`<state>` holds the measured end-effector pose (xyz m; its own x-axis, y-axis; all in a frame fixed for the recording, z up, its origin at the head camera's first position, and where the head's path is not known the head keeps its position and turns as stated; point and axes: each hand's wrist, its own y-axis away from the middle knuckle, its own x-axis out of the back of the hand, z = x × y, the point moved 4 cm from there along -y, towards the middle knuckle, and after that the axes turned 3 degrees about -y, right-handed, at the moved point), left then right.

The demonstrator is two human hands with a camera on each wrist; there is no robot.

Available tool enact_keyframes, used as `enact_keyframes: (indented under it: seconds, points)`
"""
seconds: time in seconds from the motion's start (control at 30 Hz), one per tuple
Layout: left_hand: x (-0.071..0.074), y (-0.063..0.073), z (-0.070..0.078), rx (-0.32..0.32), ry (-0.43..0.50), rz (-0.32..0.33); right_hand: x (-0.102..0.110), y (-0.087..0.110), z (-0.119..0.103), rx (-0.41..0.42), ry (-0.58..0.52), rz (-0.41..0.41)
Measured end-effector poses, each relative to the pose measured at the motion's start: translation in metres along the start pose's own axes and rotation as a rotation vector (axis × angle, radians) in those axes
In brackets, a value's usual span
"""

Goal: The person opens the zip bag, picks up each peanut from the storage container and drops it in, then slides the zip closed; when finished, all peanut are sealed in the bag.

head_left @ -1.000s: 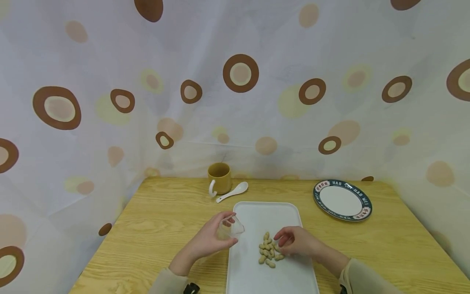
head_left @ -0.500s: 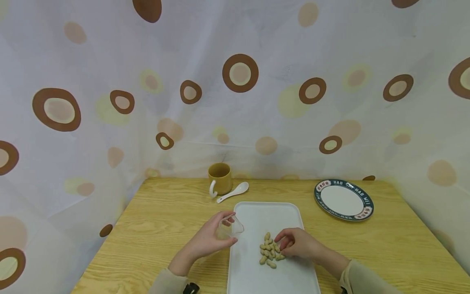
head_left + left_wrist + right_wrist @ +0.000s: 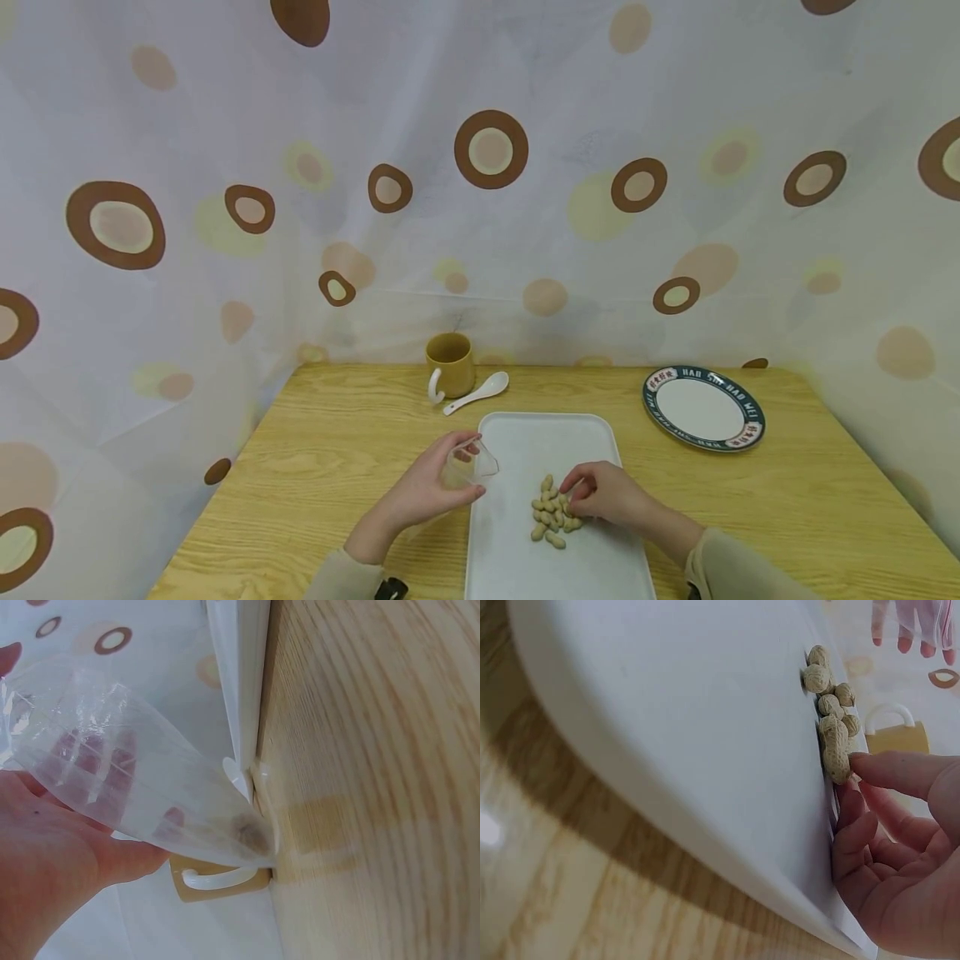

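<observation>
My left hand (image 3: 433,487) holds a clear plastic zip bag (image 3: 161,791) over the left edge of the white tray (image 3: 551,442). The bag's mouth is spread between thumb and fingers, and a small brownish shape shows through its lower end in the left wrist view. A heap of unshelled peanuts (image 3: 546,518) lies in the middle of the tray. At the heap's right side, my right hand (image 3: 609,493) pinches a peanut (image 3: 835,750) between thumb and index finger, low over the tray. The other fingers are curled beneath.
Behind the tray stand a mustard-yellow mug (image 3: 450,365) with a white handle and a white spoon (image 3: 480,392). A plate (image 3: 693,408) with a dark green patterned rim lies at the back right of the wooden table (image 3: 330,442). A spotted cloth (image 3: 555,242) hangs behind.
The right hand's thumb and fingers have closed in on a peanut at the heap's right side. The left hand and bag have stayed nearly still.
</observation>
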<state>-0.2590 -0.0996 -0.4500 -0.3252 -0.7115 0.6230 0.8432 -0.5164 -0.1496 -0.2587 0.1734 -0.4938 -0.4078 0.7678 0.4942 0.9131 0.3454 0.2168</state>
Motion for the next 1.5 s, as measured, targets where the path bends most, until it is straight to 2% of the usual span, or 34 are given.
enact_keyframes:
  seconds: [0.53,1.1,1.37,1.5]
  points:
    - [-0.004,0.0,0.005,-0.022,0.003,-0.015,0.008,0.0,-0.007,-0.009,-0.057,-0.013]
    - [-0.007,0.003,0.006,-0.011,0.022,-0.046,0.017,-0.002,-0.045,0.013,-0.041,0.047]
    - [-0.008,0.001,0.007,-0.012,-0.013,-0.045,0.013,-0.007,-0.065,0.083,-0.059,0.043]
    - [-0.008,0.001,0.006,-0.008,-0.006,-0.037,0.009,-0.009,-0.078,0.088,-0.055,0.059]
